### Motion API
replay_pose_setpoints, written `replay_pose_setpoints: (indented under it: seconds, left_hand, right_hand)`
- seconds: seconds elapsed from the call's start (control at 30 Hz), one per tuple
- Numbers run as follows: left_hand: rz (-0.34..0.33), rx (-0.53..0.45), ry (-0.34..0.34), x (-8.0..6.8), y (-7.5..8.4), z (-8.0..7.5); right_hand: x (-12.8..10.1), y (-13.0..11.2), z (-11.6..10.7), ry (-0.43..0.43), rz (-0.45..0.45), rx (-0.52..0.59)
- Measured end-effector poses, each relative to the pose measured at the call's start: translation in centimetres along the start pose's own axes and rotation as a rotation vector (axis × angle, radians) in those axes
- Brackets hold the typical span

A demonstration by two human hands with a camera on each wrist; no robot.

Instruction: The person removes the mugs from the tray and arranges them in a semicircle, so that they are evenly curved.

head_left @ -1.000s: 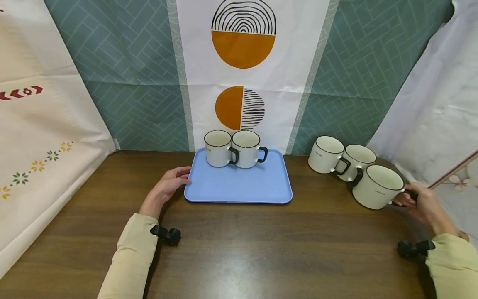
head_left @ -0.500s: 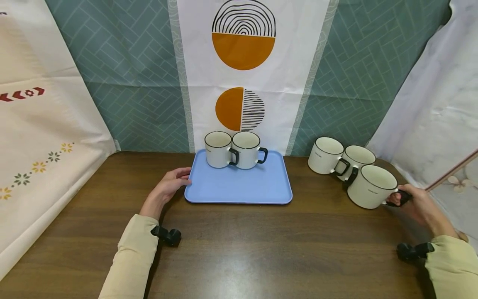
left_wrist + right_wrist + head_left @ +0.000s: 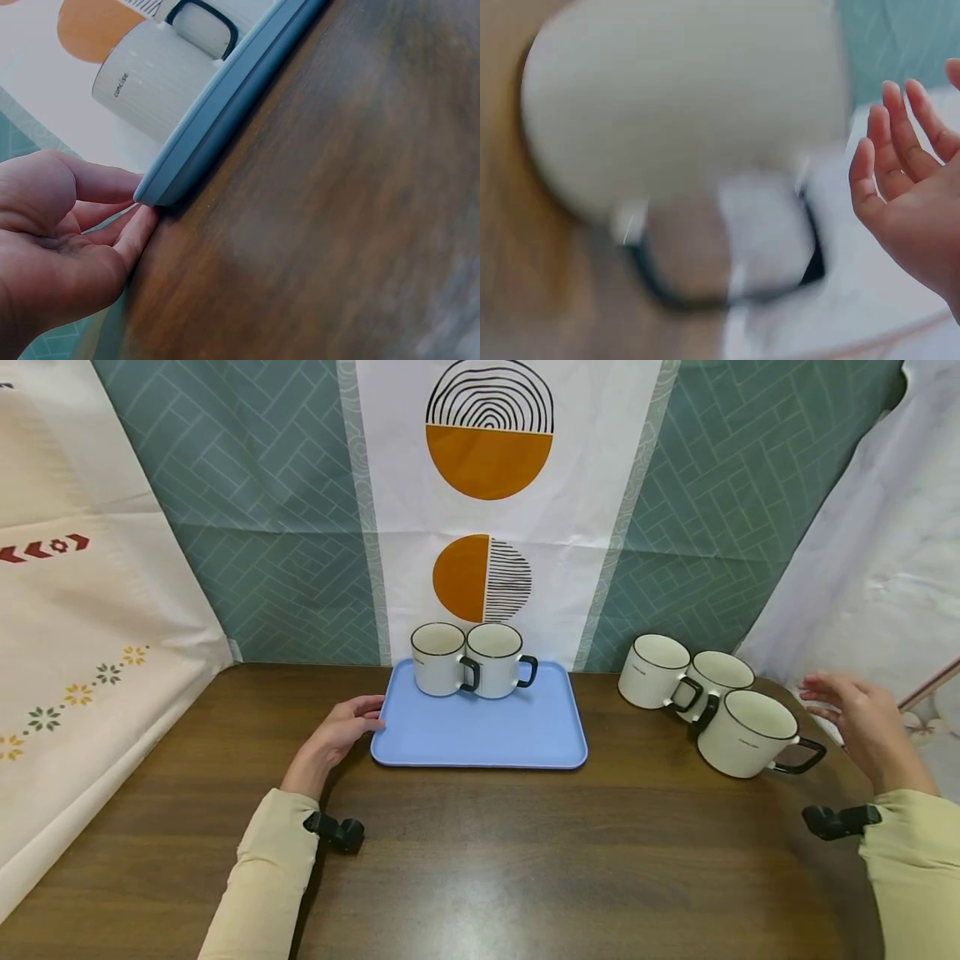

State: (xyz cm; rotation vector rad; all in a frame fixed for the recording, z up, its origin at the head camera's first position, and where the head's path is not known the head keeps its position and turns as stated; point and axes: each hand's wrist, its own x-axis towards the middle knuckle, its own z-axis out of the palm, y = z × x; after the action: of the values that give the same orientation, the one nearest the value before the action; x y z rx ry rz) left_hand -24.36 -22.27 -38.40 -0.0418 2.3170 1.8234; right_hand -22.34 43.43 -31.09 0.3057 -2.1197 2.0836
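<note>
A: Where are the hands?
B: Left hand (image 3: pixel 341 732), fingers relaxed, touches the blue tray's (image 3: pixel 480 735) left edge at frame centre. Right hand (image 3: pixel 862 718), fingers spread, hangs at far right, holding nothing.
A: And the nearest mug (image 3: pixel 746 733)?
B: On the wooden surface (image 3: pixel 525 852), just left of that hand (2 mugs (image 3: pixel 468 658) stand on the tray).

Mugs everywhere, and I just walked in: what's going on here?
A person sits at a wooden table. The left hand touches the left edge of a blue tray bearing two mugs. The right hand is open in the air, beside the handle of the nearest mug of three standing off the tray.
</note>
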Motion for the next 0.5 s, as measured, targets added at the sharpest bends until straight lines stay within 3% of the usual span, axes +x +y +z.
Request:
replay_pose_setpoints:
  seconds: [0.3,0.5]
  left_hand:
    - [-0.004,0.001,-0.002,-0.1,0.2,0.1]
    - [-0.006,-0.008,-0.005,-0.1,0.2,0.2]
  right_hand:
    - [4.2,-3.8,7.9,-0.066,-0.064,-0.110]
    - [6.5,-3.3,13.6,-0.142,-0.029,-0.398]
